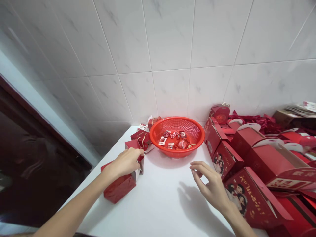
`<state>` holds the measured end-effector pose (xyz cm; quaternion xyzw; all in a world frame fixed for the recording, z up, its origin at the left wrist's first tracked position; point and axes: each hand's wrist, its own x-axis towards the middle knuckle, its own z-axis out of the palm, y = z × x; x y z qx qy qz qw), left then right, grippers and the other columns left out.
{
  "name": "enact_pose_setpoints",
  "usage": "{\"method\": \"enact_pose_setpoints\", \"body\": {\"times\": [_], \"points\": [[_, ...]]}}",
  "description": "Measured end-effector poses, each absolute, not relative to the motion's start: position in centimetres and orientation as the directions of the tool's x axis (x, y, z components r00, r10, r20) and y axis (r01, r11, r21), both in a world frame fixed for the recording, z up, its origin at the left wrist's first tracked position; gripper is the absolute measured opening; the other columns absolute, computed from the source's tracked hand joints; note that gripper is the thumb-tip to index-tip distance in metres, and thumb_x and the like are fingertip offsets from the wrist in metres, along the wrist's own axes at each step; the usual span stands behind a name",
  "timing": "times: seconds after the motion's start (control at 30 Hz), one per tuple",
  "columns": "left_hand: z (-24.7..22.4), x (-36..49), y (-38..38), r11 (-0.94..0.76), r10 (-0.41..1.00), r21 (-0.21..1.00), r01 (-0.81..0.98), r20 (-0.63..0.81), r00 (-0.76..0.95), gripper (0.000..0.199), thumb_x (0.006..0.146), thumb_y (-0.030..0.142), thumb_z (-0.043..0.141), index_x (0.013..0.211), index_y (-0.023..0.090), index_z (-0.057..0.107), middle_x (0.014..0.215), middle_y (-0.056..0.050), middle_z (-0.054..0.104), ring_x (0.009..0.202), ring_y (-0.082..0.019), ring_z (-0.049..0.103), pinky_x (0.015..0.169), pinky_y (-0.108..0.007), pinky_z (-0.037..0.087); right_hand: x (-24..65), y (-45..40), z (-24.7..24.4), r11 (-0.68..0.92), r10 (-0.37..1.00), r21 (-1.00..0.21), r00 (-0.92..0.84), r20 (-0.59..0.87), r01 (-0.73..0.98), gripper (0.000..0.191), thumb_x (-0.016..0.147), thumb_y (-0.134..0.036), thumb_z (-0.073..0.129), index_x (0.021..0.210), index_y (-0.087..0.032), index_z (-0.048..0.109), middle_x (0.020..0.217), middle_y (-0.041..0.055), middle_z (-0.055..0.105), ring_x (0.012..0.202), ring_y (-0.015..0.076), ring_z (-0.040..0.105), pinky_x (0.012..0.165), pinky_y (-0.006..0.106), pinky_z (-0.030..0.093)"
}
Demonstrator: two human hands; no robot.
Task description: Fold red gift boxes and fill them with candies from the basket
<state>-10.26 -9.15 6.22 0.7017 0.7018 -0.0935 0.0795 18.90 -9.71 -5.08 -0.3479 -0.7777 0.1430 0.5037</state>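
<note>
Head view: white table; boxes massed along its right side; basket at the rear. Red box at the table's left side. Left hand at the box's open end, fingers bent; grip cannot be determined. Right hand released, above the table. Sweets inside the basket.

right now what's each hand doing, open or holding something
Left hand: fingers curled over a red box; whether it grips cannot be told.
Right hand: open, nothing visible in it, above the white table.
</note>
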Motion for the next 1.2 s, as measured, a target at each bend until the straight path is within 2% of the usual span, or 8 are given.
{"method": "enact_pose_setpoints", "body": {"times": [0.2, 0.37, 0.53, 0.73, 0.83, 0.97, 1.07, 1.2], "points": [[9.2, -8.1, -11.3, -0.210, 0.938, 0.385, 0.899, -0.179, 0.296, 0.025, 0.079, 0.017, 0.048, 0.093, 0.024, 0.068, 0.069, 0.002, 0.062, 0.067, -0.017, 0.059, 0.060, -0.024, 0.039, 18.3, -10.1, -5.8, 0.667, 0.742, -0.677, -0.201, 0.640, 0.309, 0.026, 0.095, -0.022, 0.056, 0.121, -0.020, 0.060, 0.087, 0.0024, 0.065, 0.065, 0.0126, 0.062, 0.067, 0.024, 0.053], [10.0, -5.4, -11.2, -0.422, 0.831, 0.597, 0.683, -0.046, 0.554, 0.027, 0.084, 0.020, 0.054, 0.105, 0.022, 0.071, 0.087, 0.000, 0.071, 0.081, -0.016, 0.064, 0.075, -0.025, 0.047, 18.6, -10.6, -5.5, 0.512, 0.830, -0.854, -0.306, 0.466, 0.089, 0.047, 0.091, -0.035, 0.065, 0.134, -0.021, 0.055, 0.074, -0.0020, 0.059, 0.062, 0.0135, 0.057, 0.063, 0.025, 0.050], [8.1, -3.3, -8.8, -0.528, 0.691, 0.723, 0.446, 0.060, 0.720, 0.026, 0.091, 0.018, 0.055, 0.112, 0.021, 0.069, 0.111, -0.004, 0.074, 0.100, -0.018, 0.067, 0.091, -0.031, 0.050, 19.2, -10.5, -5.1, 0.430, 0.826, -0.903, -0.402, 0.394, -0.002, 0.058, 0.087, -0.050, 0.068, 0.135, -0.020, 0.058, 0.076, 0.0006, 0.062, 0.058, 0.0122, 0.051, 0.054, 0.023, 0.045], [5.5, -1.1, -6.4, -0.498, 0.655, 0.813, 0.301, 0.126, 0.745, 0.019, 0.092, 0.024, 0.060, 0.108, 0.017, 0.069, 0.104, -0.007, 0.073, 0.096, -0.018, 0.067, 0.088, -0.032, 0.052, 19.2, -10.3, -5.0, 0.429, 0.854, -0.903, -0.322, 0.409, -0.012, 0.050, 0.090, -0.063, 0.057, 0.103, -0.018, 0.073, 0.084, 0.0053, 0.067, 0.064, 0.0145, 0.057, 0.062, 0.025, 0.050], [3.9, 0.3, -5.8, -0.428, 0.667, 0.863, 0.269, 0.101, 0.738, 0.022, 0.091, 0.026, 0.062, 0.109, 0.014, 0.068, 0.097, -0.007, 0.073, 0.090, -0.018, 0.067, 0.084, -0.031, 0.052, 19.4, -10.1, -5.0, 0.411, 0.876, -0.911, -0.281, 0.392, 0.010, 0.046, 0.091, -0.058, 0.058, 0.081, -0.016, 0.072, 0.075, 0.0043, 0.064, 0.067, 0.0159, 0.056, 0.067, 0.027, 0.050], [1.7, 2.0, -5.3, -0.337, 0.652, 0.920, 0.202, 0.073, 0.755, 0.023, 0.090, 0.029, 0.063, 0.106, 0.013, 0.069, 0.097, -0.008, 0.073, 0.089, -0.017, 0.067, 0.082, -0.029, 0.052, 19.8, -9.8, -5.0, 0.334, 0.913, -0.942, -0.245, 0.326, -0.008, 0.046, 0.088, -0.054, 0.063, 0.066, -0.015, 0.065, 0.063, 0.0017, 0.058, 0.062, 0.0146, 0.052, 0.060, 0.024, 0.044], [1.3, 2.4, -4.8, -0.410, 0.648, 0.882, 0.232, 0.103, 0.755, 0.025, 0.089, 0.030, 0.064, 0.108, 0.014, 0.070, 0.106, -0.010, 0.073, 0.096, -0.019, 0.067, 0.084, -0.030, 0.052, 20.0, -9.7, -5.0, 0.295, 0.925, -0.955, -0.244, 0.291, -0.019, 0.046, 0.086, -0.054, 0.065, 0.062, -0.015, 0.061, 0.059, -0.0004, 0.051, 0.058, 0.0121, 0.046, 0.056, 0.022, 0.039], [2.7, 1.3, -2.2, -0.562, 0.660, 0.751, 0.346, 0.156, 0.735, 0.026, 0.092, 0.030, 0.060, 0.111, 0.016, 0.070, 0.111, -0.009, 0.073, 0.100, -0.019, 0.066, 0.087, -0.030, 0.050, 20.1, -9.8, -5.1, 0.297, 0.927, -0.954, -0.230, 0.295, -0.027, 0.045, 0.086, -0.051, 0.065, 0.059, -0.016, 0.055, 0.059, -0.0013, 0.047, 0.057, 0.0115, 0.042, 0.054, 0.022, 0.036]]}}
